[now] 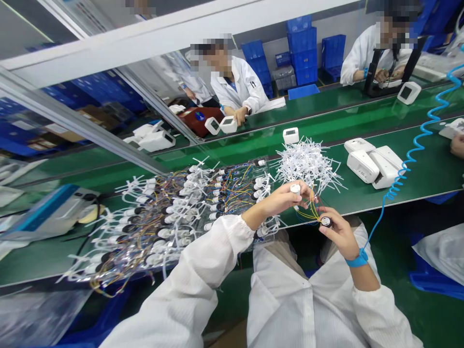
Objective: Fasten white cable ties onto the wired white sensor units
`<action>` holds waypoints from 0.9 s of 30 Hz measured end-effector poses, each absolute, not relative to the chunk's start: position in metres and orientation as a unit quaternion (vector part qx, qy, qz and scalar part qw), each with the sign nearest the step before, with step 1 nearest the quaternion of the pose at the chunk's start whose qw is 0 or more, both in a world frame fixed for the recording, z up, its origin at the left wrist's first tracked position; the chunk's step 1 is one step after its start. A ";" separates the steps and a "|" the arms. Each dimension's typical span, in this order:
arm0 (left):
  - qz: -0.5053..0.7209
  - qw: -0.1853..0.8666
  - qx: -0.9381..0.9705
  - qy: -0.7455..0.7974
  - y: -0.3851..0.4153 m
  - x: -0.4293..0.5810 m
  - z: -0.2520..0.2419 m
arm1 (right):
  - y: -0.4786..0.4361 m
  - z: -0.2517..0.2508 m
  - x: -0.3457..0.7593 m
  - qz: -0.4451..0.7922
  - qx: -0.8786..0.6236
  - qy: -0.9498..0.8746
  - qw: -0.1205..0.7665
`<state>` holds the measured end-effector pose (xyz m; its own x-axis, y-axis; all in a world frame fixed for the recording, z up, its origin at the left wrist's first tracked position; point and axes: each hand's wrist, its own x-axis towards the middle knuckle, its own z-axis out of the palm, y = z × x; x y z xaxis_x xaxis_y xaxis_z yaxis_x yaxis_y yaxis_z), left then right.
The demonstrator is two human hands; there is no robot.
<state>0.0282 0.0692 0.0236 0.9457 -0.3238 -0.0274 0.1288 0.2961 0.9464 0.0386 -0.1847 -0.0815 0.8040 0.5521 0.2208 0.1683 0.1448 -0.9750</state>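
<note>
My left hand (281,199) is closed on a small white cylindrical part (295,189) just over the front edge of the bench. Held in my right hand (340,234) is a small round part with a dark rim and pale face (326,222). Thin yellow, red and blue wires (310,210) run between the two hands. Right behind my left hand lies a heap of white cable ties (308,162). To the left, rows of similar white-and-black parts with coloured wires and cable ties (174,212) lie on clear plastic.
White device housings (377,162) stand right of the heap, and one small white device (290,135) sits behind it. A coiled blue cord (416,145) runs to my right wristband (357,258). Co-workers in white coats (244,84) sit across the green bench (427,171).
</note>
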 end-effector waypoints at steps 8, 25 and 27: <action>-0.169 0.803 0.563 -0.093 0.070 0.024 0.021 | -0.175 -0.077 0.035 0.130 -0.622 -0.244 0.733; -0.188 0.729 0.652 -0.093 0.055 0.011 0.030 | -0.164 -0.094 0.037 0.157 -0.552 -0.098 0.813; -0.186 0.726 0.655 -0.096 0.054 0.010 0.029 | -0.162 -0.092 0.036 0.152 -0.540 -0.099 0.822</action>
<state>0.0100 0.0543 0.0288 0.9122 -0.3964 -0.1040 0.1445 0.0736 0.9868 0.0364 -0.1619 -0.0922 0.9344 0.3561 -0.0008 -0.1424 0.3715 -0.9174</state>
